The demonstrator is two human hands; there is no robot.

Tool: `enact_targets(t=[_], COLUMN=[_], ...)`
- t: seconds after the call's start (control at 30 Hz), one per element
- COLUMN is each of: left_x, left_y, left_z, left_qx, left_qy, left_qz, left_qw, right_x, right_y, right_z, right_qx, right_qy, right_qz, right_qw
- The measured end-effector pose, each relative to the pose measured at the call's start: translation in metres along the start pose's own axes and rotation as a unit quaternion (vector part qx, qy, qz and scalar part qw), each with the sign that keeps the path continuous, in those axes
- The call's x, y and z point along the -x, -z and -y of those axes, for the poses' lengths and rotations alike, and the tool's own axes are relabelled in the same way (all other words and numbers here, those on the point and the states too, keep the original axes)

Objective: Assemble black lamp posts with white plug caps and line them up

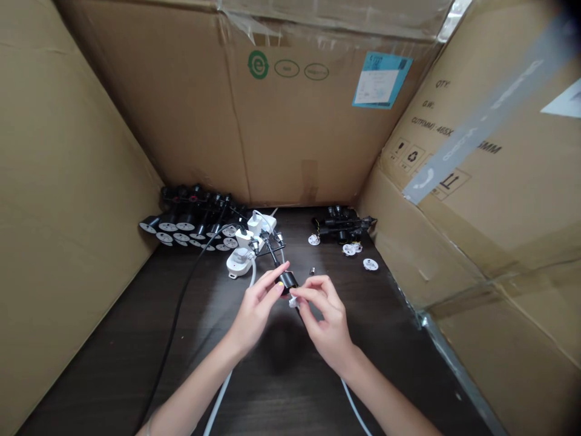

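Observation:
My left hand (262,300) grips a black cylindrical housing (287,280) between thumb and fingers. A thin black rod (273,251) with a crosspiece runs from the housing up toward the power strip. At the housing's near end, the fingertips of my right hand (323,309) are pinched on a small white piece (293,301), whose kind I cannot make out. Part of this piece is hidden behind the fingers. A small metal part (312,271) lies on the table just beyond my right hand.
Several black assemblies with white round ends (186,224) are stacked at the back left. More black parts (340,224) and loose white discs (370,264) lie at the back right. A white power strip (240,261) with plugs and cables stands mid-table. Cardboard walls (290,133) enclose three sides.

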State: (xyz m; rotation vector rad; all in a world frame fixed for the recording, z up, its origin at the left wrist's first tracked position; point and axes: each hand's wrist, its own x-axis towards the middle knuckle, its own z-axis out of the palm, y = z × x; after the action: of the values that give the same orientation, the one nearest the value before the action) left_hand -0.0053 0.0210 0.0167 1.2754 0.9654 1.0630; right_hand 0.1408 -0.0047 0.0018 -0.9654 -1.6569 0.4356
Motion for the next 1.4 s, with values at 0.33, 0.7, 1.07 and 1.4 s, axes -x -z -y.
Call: enact_targets(t=[0.33,0.7,1.07,1.4], left_x=[0.0000,-0.0005,0.0028,0.0048], left_y=[0.0023,0.0030,0.0003,-0.0023], left_z=[0.0048,0.0038,0.0021,0.0000], left_qx=[0.025,0.060,0.061,0.089], left_qy=[0.039,0.032,0.025,-0.001], left_qz=[0.024,0.038,0.067,0.096], left_qw=[0.999,0.997,0.996,0.991], right_x=[0.0008,-0.0004,0.0048,0.0059], right_y=[-0.0007,0.0018,-0.0021,-0.0028], right_z=[-0.0015,-0.0008,-0.0066,-0.0082], right_qx=[0.012,0.013,-0.049,-0.052], right_qy=[0.033,0.022,-0.010,-0.021], right_qz=[-0.032,-0.020,-0.083,-0.103], right_qw=[0.999,0.999,0.995,0.993])
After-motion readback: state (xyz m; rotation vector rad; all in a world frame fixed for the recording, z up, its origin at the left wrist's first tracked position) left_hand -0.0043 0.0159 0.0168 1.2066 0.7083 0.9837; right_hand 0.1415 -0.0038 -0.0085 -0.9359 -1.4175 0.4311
